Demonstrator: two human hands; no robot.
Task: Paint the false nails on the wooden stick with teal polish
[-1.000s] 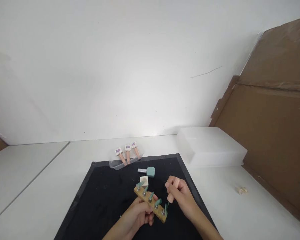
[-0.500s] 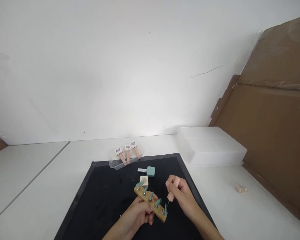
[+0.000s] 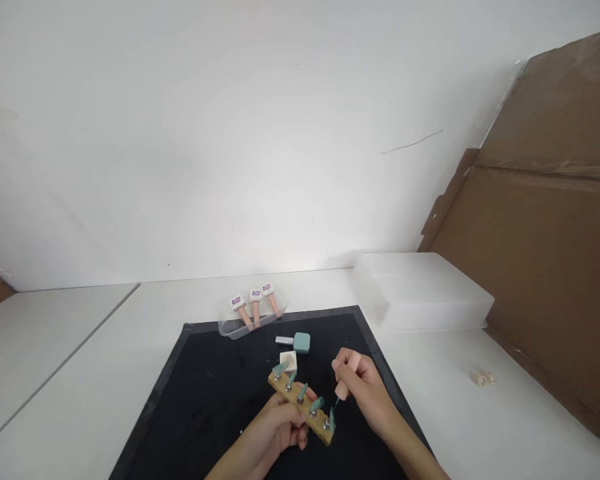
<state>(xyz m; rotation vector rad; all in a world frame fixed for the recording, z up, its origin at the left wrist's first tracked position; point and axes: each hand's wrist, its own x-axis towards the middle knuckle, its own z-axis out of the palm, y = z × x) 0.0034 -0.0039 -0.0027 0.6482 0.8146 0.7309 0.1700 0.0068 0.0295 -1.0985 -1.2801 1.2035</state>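
Observation:
My left hand (image 3: 286, 421) grips a yellowish nail-tip stand (image 3: 307, 412) from below, tilted down toward the right. Several green false nails (image 3: 303, 392) stand on its metal studs. My right hand (image 3: 363, 380) is closed around the pink handle of a nail polish brush (image 3: 347, 380). The brush tip points down at the rightmost false nail (image 3: 332, 420); whether they touch I cannot tell. Just behind the stand is a white square bottle (image 3: 289, 361). Behind it lies a green polish bottle (image 3: 302, 343) with a silver cap.
A clear tray (image 3: 233, 330) at the mat's back edge holds 3 white bottles with pink caps. The black mat (image 3: 205, 387) covers the middle of the white table. A white box (image 3: 425, 293) stands at the back right, near brown cardboard (image 3: 540, 227). Small beige pieces (image 3: 483, 378) lie right.
Hardly anything differs. The brush in my right hand has shifted very slightly at the rightmost false nail, while my left hand keeps the stand in place.

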